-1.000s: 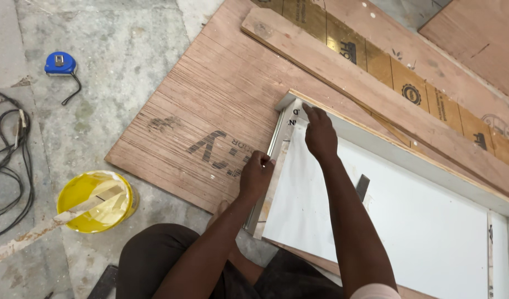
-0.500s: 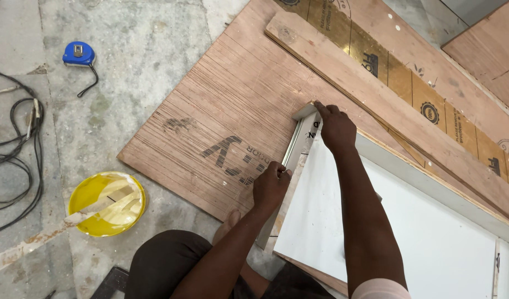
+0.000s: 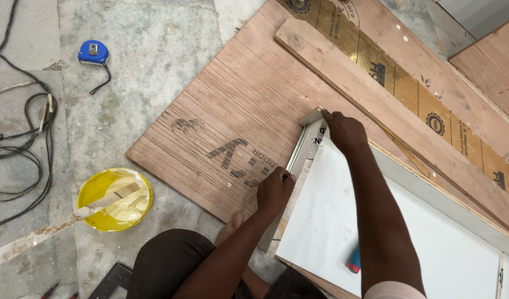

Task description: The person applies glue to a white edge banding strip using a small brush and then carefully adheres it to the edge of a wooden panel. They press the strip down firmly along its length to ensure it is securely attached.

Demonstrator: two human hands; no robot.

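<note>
Fingers of the left hand [image 3: 275,190] are curling together onto a thin metal strip [image 3: 299,149] that is running along the edge of the white panel [image 3: 387,238], lower centre of the frame. Right hand [image 3: 343,130] is pressing down at the strip's upper end near the panel corner, its fingers bent; whether they are gripping it is unclear. Both are lying on the plywood sheet [image 3: 232,111]. A yellow tub [image 3: 115,199] is sitting lower left, a blue tape measure [image 3: 93,52] upper left.
</note>
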